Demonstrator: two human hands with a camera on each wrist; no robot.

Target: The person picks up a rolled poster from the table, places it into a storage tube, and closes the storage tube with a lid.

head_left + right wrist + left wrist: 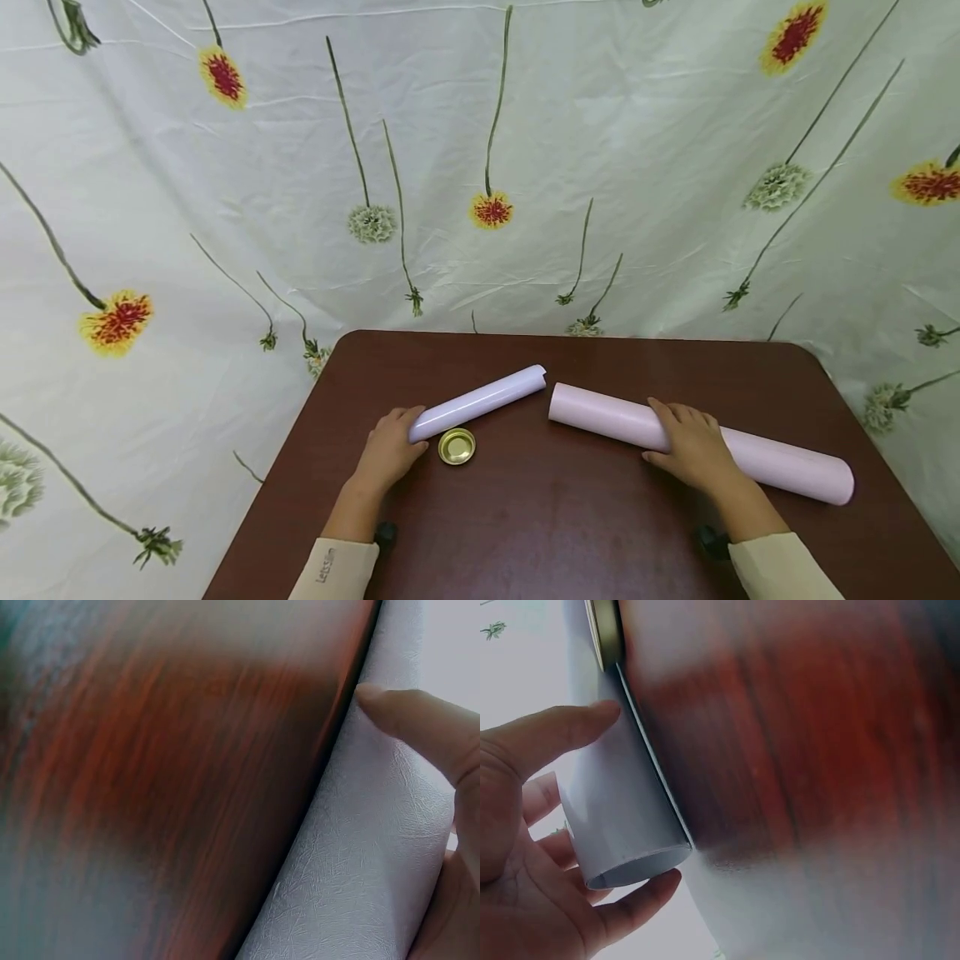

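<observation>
My left hand (388, 450) grips the near end of a glossy, pale lavender-white paper roll (480, 402) at the left of the table. In the left wrist view, the thumb lies along the roll (626, 802) and fingers curl behind and under its hollow end. A shallow, round gold lid (457, 447) sits right beside that roll. Over at the right, my right hand (693, 446) holds a thicker pink roll (787, 462) around its middle, thumb on the near side and fingers over the top. Its finely creased surface (352, 847) fills the right of the right wrist view.
Both rolls lie slanted on a dark reddish-brown table (555, 525) with rounded far corners. Behind it hangs a white cloth (450, 275) printed with flowers. Dark objects (712, 542) show beneath both wrists.
</observation>
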